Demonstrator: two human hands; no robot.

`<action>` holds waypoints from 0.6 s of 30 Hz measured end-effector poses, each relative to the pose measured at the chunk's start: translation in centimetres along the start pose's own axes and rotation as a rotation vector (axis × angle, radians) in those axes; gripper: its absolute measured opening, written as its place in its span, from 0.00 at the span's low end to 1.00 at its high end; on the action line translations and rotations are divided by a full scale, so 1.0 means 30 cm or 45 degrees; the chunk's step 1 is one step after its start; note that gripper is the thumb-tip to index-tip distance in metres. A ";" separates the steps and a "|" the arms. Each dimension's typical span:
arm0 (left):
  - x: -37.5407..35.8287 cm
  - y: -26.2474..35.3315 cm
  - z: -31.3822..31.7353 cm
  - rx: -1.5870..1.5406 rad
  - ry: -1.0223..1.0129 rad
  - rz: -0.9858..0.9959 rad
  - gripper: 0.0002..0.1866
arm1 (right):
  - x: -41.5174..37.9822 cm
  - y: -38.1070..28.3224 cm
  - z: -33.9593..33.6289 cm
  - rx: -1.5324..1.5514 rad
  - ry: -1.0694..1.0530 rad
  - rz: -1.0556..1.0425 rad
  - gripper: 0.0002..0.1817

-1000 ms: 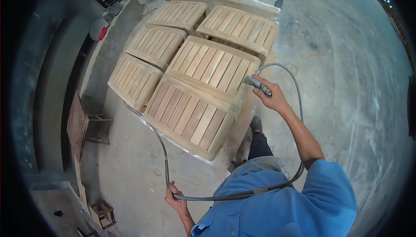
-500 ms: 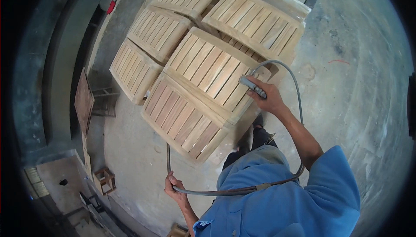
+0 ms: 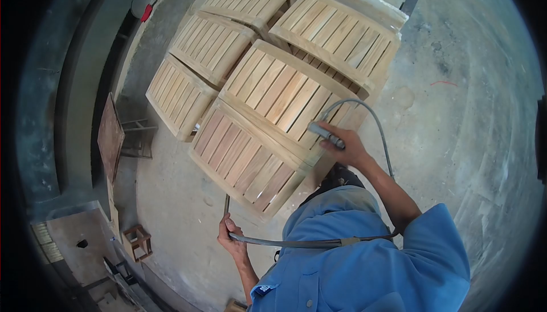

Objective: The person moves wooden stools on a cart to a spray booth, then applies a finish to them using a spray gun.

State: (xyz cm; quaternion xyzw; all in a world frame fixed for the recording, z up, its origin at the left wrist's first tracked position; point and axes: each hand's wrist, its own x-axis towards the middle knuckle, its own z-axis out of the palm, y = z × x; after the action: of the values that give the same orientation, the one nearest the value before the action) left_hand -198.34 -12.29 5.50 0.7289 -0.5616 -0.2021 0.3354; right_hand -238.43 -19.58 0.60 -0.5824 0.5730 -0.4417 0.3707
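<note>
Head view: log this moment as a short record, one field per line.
Setting: workshop with a concrete floor
Right hand: closed round a grey nozzle tool, held over the slatted wooden panels
Left hand: gripping the grey hose low by the body
Hose path: loops from the tool round the right arm, across the blue shirt
Panels: six, lying close together
Nearby: small wooden stool at lower left

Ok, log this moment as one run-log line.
right hand: grips nozzle over slatted panel | left hand: holds hose
</note>
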 end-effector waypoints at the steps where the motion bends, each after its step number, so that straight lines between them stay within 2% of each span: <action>1: 0.010 -0.020 0.003 -0.024 -0.003 0.004 0.19 | 0.003 0.004 -0.023 -0.042 0.107 0.011 0.28; 3: 0.028 -0.056 0.009 -0.018 -0.023 0.042 0.19 | -0.001 0.006 -0.078 -0.104 0.220 0.016 0.27; 5: 0.053 -0.082 0.021 -0.035 -0.049 0.056 0.19 | -0.015 -0.002 -0.143 -0.239 0.345 0.165 0.25; 10: 0.082 -0.039 0.048 -0.048 -0.080 0.034 0.20 | -0.058 -0.039 -0.204 -0.352 0.428 0.077 0.25; 16: 0.097 -0.026 0.093 -0.069 -0.097 0.045 0.20 | -0.087 -0.036 -0.147 -0.243 0.323 0.163 0.25; 18: 0.104 -0.033 0.100 -0.048 -0.139 0.010 0.19 | -0.102 -0.062 -0.112 -0.198 0.136 0.154 0.27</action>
State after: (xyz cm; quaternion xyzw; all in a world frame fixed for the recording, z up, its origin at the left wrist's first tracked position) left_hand -198.78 -15.91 2.98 0.7080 -0.5780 -0.2508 0.3190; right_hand -240.82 -16.15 3.20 -0.5494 0.6585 -0.4032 0.3193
